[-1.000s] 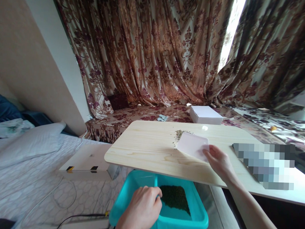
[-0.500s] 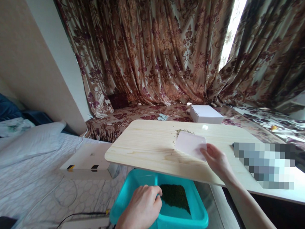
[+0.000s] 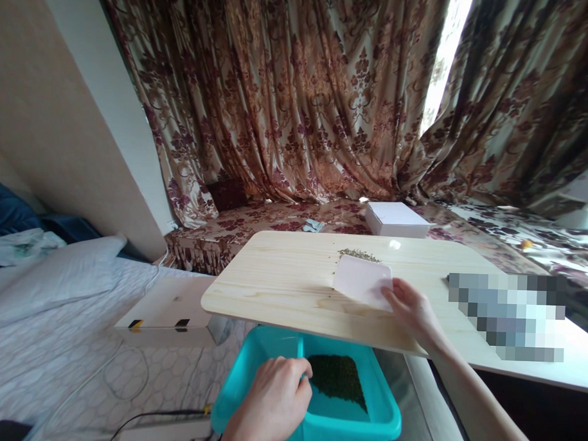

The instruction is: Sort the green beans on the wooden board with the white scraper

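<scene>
My right hand (image 3: 411, 309) is closed on one end of a pale, thin plastic scraper (image 3: 362, 281) with rounded corners, tilted over the light wooden tabletop (image 3: 268, 271). Just beyond the scraper's far edge lies a small scatter of dry greenish bits (image 3: 360, 255). Below the table's near edge stands a turquoise plastic bin (image 3: 388, 420) with two compartments. Dark green crumbly leaf material (image 3: 339, 380) covers the floor of its right compartment. My left hand (image 3: 281, 397) has its fingers curled over the bin's divider; the fingertips are partly hidden.
A white box (image 3: 397, 218) sits behind the table on the patterned ledge. Another white box (image 3: 166, 303) lies on the bed at left, near cables. A blurred-out item (image 3: 507, 318) rests at the table's right end. Floral curtains (image 3: 302, 105) hang behind.
My right hand and the scraper have shifted slightly left and nearer to me, uncovering more of the bits behind it. My left hand and the bin have stayed put.
</scene>
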The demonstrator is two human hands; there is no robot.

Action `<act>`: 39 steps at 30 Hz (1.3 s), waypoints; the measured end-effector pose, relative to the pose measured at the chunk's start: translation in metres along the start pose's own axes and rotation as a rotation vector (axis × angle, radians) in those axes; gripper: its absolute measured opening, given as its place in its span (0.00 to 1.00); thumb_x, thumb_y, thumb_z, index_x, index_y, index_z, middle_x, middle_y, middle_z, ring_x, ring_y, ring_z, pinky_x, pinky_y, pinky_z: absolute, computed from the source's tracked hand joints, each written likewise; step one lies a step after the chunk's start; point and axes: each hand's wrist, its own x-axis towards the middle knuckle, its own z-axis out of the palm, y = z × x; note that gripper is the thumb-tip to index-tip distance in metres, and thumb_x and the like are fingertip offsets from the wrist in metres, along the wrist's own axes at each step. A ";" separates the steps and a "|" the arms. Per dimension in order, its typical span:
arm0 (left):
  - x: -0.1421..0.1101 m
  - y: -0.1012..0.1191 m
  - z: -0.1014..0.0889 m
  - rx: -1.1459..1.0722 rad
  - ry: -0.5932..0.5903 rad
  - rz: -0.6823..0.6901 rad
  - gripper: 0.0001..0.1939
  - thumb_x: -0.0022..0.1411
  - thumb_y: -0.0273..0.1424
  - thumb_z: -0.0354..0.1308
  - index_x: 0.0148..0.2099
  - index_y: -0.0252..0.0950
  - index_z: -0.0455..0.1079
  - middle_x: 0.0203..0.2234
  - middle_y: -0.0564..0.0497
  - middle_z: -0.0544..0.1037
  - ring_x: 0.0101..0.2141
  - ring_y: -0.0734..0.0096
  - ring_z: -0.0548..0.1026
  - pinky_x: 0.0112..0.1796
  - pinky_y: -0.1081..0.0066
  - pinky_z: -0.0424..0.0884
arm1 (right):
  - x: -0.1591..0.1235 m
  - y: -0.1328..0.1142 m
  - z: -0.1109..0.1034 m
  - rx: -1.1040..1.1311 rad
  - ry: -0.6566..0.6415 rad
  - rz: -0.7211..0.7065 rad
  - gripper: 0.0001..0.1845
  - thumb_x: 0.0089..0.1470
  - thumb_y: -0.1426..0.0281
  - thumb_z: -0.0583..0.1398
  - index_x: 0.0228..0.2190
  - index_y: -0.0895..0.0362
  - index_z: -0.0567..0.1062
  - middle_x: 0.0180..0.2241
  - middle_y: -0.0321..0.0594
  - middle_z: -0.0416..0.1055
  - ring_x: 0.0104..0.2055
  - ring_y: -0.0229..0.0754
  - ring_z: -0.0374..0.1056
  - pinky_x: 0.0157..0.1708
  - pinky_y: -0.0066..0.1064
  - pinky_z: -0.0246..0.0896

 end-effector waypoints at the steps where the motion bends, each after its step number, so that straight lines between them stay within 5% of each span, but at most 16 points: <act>1: 0.000 -0.001 0.000 -0.001 -0.001 0.000 0.19 0.61 0.31 0.44 0.47 0.41 0.74 0.42 0.48 0.78 0.46 0.58 0.72 0.47 0.63 0.64 | -0.001 0.000 0.000 -0.008 -0.008 0.003 0.09 0.45 0.62 0.60 0.27 0.54 0.72 0.29 0.41 0.79 0.33 0.46 0.74 0.32 0.33 0.68; 15: 0.000 -0.005 0.000 -0.017 0.012 -0.013 0.19 0.61 0.31 0.44 0.47 0.41 0.74 0.42 0.49 0.78 0.46 0.60 0.72 0.48 0.65 0.63 | -0.001 0.003 0.009 0.007 -0.088 0.003 0.11 0.45 0.58 0.62 0.26 0.54 0.72 0.26 0.39 0.76 0.30 0.45 0.72 0.29 0.32 0.66; 26: -0.001 -0.006 -0.003 -0.019 0.005 -0.014 0.20 0.60 0.30 0.44 0.47 0.40 0.74 0.42 0.48 0.78 0.46 0.60 0.72 0.47 0.65 0.63 | -0.028 -0.029 -0.020 0.073 -0.466 0.111 0.21 0.41 0.51 0.65 0.25 0.57 0.75 0.25 0.40 0.75 0.29 0.43 0.70 0.27 0.31 0.67; 33: -0.005 0.012 -0.002 -0.009 -0.036 0.016 0.19 0.61 0.31 0.44 0.47 0.42 0.74 0.42 0.49 0.78 0.46 0.60 0.71 0.48 0.64 0.63 | -0.017 -0.010 -0.041 0.117 0.058 0.138 0.24 0.32 0.51 0.69 0.28 0.56 0.76 0.29 0.43 0.78 0.28 0.44 0.71 0.24 0.30 0.65; 39: -0.006 0.025 0.000 -0.008 -0.065 0.037 0.20 0.60 0.29 0.44 0.48 0.43 0.74 0.44 0.51 0.77 0.48 0.62 0.70 0.50 0.67 0.61 | -0.012 0.001 -0.012 0.088 -0.025 0.078 0.16 0.39 0.56 0.65 0.29 0.54 0.74 0.28 0.43 0.79 0.31 0.46 0.75 0.28 0.31 0.67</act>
